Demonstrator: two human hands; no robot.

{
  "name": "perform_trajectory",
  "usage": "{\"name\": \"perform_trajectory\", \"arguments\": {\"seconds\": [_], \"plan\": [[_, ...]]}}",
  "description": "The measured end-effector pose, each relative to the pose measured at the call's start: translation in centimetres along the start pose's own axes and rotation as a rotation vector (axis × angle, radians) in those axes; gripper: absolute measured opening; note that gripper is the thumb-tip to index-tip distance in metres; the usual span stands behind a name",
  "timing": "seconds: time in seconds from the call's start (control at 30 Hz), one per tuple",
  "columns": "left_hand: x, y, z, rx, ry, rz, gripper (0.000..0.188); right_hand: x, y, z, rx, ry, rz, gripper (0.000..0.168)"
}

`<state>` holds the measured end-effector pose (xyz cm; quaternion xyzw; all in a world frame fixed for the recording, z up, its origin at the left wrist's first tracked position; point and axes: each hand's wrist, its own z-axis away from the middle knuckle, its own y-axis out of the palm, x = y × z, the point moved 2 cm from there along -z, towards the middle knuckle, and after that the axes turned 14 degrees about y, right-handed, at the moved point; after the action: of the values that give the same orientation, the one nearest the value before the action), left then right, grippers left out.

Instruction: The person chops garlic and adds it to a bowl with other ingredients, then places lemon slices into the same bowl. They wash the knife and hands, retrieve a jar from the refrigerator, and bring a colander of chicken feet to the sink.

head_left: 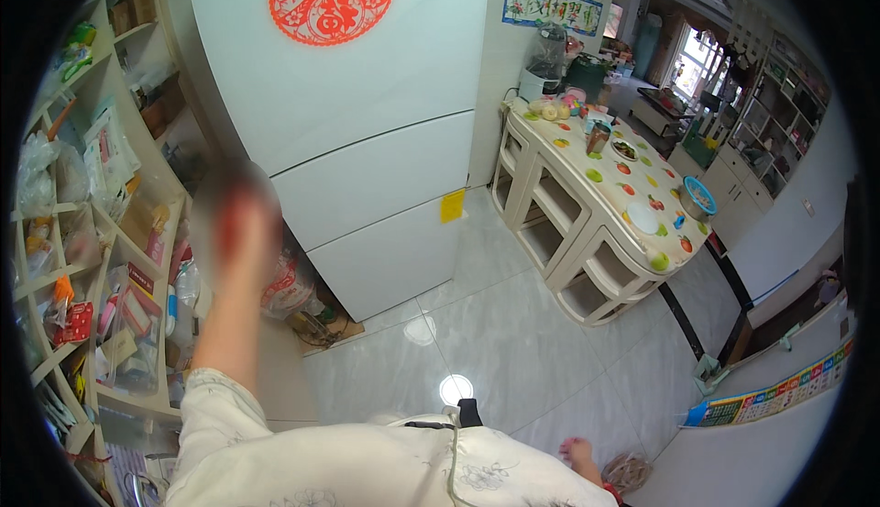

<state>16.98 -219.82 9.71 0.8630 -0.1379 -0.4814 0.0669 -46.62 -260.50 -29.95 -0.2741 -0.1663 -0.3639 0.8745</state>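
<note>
My left arm reaches up beside the shelf unit [134,232] and the fridge [385,184]. A blurred patch covers most of my left hand [251,221], with something red at it, so its fingers and any hold are hidden. Low at the right, my right hand [575,449] hangs by my side, small in view, its fingers not clear. Near it is a crumpled brownish plastic bag [627,472]; whether the two touch cannot be told. A red printed plastic bag [289,287] sits behind my left forearm, beside the fridge.
Packed shelves with bags and boxes line the left. At the right stands a table [646,232] with a fruit-print cover, bearing a plate of food [624,149], a cup [598,138] and a blue-rimmed basin [698,197]. A colourful printed chart [777,390] is on the right wall.
</note>
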Motion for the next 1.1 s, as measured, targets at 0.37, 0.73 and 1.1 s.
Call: {"name": "perform_trajectory", "arguments": {"seconds": [0.37,0.73,1.1], "plan": [[11.4,-9.7,-20.3,-0.082,-0.08,-0.504,0.069,16.6,14.8,7.0,0.205,-0.178,0.024,0.013],[9.6,-6.7,-19.6,-0.073,-0.368,-0.351,0.056,22.0,19.3,10.3,0.131,-0.203,-0.017,0.01],[6.3,-7.3,-11.1,-0.041,-0.177,-0.007,0.015,37.3,28.9,25.0,0.419,-0.826,0.143,0.017]]}}
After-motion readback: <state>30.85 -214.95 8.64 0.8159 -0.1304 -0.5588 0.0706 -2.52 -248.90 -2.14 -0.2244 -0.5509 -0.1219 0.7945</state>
